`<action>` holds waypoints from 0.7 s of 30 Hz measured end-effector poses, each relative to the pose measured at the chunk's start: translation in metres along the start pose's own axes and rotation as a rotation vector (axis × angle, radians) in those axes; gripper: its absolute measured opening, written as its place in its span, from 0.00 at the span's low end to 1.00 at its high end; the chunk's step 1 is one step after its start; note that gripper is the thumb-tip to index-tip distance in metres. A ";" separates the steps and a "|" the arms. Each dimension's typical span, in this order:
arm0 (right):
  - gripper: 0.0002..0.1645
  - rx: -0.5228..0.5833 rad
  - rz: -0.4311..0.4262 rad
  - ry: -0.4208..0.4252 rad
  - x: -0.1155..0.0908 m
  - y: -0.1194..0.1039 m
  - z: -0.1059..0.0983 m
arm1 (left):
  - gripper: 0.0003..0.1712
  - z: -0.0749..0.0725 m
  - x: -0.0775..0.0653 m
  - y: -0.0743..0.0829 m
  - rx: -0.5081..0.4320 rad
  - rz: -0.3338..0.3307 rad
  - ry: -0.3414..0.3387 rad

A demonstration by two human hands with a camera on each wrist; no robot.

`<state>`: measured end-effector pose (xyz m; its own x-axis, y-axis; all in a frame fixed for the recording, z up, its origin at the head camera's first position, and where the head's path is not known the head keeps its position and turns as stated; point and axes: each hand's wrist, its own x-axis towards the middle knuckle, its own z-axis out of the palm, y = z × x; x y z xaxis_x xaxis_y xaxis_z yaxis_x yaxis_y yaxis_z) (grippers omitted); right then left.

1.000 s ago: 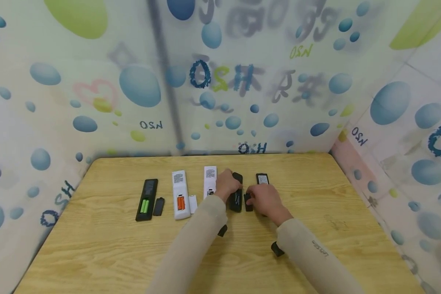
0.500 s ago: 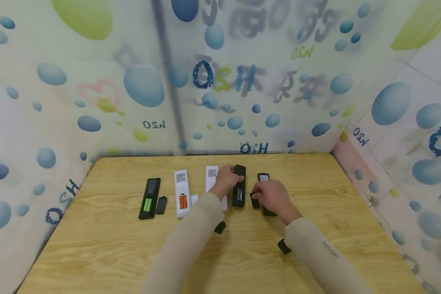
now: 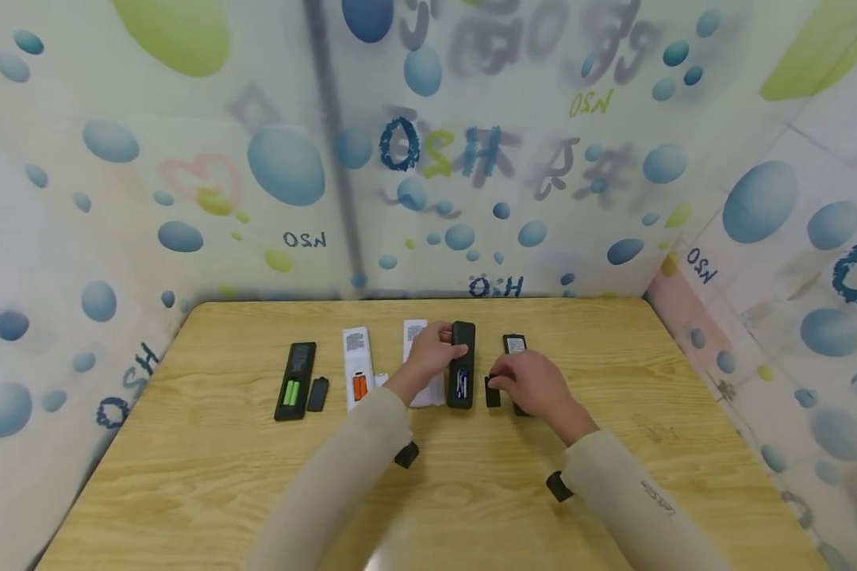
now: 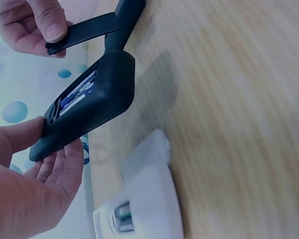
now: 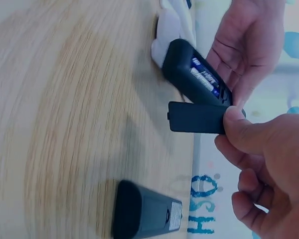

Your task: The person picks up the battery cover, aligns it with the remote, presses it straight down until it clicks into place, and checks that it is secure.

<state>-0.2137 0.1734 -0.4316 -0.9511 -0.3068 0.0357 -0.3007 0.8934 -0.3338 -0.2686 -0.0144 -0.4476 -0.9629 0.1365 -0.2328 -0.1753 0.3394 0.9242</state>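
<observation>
Left wrist: left hand (image 4: 40,191) grips black remote (image 4: 100,103), battery bay (image 4: 78,93) upward, likely for access; right hand (image 4: 27,25) pinches battery cover (image 4: 87,34) by one end, apparently freeing other.

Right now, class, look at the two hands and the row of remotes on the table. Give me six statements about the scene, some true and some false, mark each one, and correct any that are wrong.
1. The left hand holds a black remote. True.
2. The right hand pinches a battery cover with its fingers. True.
3. That battery cover is white. False: it is black.
4. The battery cover is fitted on the black remote. False: it is off, and blue-and-silver batteries show inside.
5. Green batteries lie in the leftmost remote. True.
6. The orange batteries are in a black remote. False: they sit in a white remote, second from the left.
</observation>
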 end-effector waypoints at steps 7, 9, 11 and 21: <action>0.06 0.065 -0.061 -0.031 0.000 -0.013 0.002 | 0.31 -0.012 -0.015 -0.009 -0.063 0.032 -0.043; 0.06 0.078 -0.076 -0.028 0.001 -0.017 0.001 | 0.30 -0.015 -0.020 -0.009 -0.078 0.040 -0.040; 0.06 0.085 -0.082 -0.024 0.001 -0.022 0.002 | 0.29 -0.018 -0.023 -0.011 -0.090 0.042 -0.033; 0.10 0.057 -0.115 -0.029 0.006 -0.040 0.007 | 0.28 -0.022 -0.033 -0.018 -0.135 0.037 -0.048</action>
<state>-0.2067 0.1338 -0.4250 -0.9079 -0.4162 0.0501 -0.4025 0.8319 -0.3819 -0.2379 -0.0458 -0.4492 -0.9588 0.1922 -0.2091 -0.1691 0.2054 0.9640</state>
